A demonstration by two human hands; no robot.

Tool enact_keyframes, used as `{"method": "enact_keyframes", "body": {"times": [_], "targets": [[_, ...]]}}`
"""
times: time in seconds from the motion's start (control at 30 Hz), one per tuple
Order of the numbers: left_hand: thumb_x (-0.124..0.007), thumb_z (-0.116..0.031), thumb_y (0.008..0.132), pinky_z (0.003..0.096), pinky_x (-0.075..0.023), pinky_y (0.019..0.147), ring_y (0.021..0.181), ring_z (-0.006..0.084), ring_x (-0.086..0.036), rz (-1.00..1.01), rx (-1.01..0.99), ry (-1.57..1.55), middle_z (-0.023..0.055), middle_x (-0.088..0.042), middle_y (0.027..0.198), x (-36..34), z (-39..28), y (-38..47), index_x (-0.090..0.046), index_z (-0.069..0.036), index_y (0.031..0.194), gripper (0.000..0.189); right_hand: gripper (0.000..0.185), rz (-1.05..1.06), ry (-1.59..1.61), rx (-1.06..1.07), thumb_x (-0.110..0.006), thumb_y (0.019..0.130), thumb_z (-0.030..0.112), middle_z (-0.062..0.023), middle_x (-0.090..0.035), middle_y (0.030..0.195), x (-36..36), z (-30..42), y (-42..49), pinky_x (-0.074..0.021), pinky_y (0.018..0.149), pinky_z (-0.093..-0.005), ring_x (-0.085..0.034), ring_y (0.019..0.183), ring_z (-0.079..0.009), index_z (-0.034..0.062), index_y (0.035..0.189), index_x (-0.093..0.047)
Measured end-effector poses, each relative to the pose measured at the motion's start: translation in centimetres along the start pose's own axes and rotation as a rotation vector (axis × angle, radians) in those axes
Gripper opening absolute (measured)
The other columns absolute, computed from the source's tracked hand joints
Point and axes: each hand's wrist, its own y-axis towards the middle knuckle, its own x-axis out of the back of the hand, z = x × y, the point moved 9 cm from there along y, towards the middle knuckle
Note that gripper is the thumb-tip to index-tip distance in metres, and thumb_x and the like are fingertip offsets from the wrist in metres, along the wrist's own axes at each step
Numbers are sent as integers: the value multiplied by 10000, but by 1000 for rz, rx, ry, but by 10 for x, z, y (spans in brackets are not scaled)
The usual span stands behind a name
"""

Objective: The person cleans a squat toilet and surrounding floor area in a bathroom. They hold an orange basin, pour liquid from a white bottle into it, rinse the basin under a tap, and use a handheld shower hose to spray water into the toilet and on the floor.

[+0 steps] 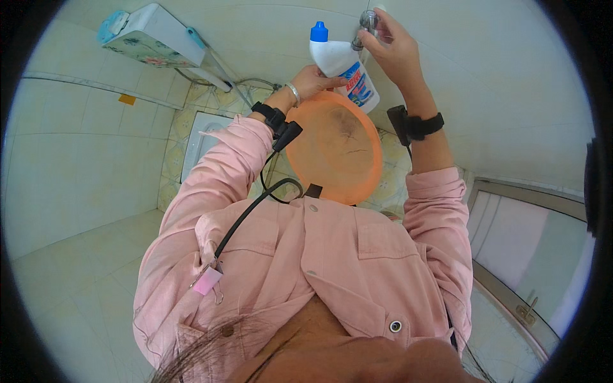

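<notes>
My left hand [318, 84] grips a white plastic cleaner bottle [337, 57] with a blue cap and a printed label. The same hand is at the far rim of an orange plastic basin [330, 148], whose inside has dark marks; whether it also grips the rim I cannot tell. At the wall, my right hand [392, 45] has its fingers around a metal tap [368, 21]. The bottle is tilted, its upper body close to the tap's spout. A black band with a sensor block sits on each forearm.
On the left lies a white squat toilet [203, 139] in the patterned tile floor [184, 103]. A white cistern [153, 38] hangs above it, with a stick-like handle [215, 62] and a hose [258, 81] nearby. To the right is a framed door [517, 239] with a handle.
</notes>
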Motion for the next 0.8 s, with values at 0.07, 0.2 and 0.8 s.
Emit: {"method": "enact_keyframes", "body": {"times": [0.07, 0.2, 0.8], "targets": [[-690, -287, 709, 243, -419, 631, 697, 92, -504, -11, 11, 21, 18, -597, 858, 3, 4, 2, -608, -53, 935, 336, 581, 9, 88, -144, -676, 660, 310, -154, -575, 928, -5, -19, -9, -461, 722, -323, -569, 830, -240, -14, 1099, -475], [-682, -286, 712, 247, -422, 623, 705, 91, -519, 18, -17, 103, 16, -601, 832, 2, 10, 10, -615, -62, 913, 309, 719, 170, 186, -177, -708, 630, 383, -186, -540, 1006, -46, -29, -33, -453, 728, -347, -556, 872, -276, -9, 1163, -426], [-708, -298, 679, 279, -415, 540, 608, 132, -516, 45, 108, 287, 43, -586, 702, -1, 45, 24, -605, -12, 799, 326, 480, 337, 3, -193, -465, 816, 406, -205, -533, 979, -118, -74, -52, -359, 821, -378, -480, 864, -305, 20, 1094, -531]]}}
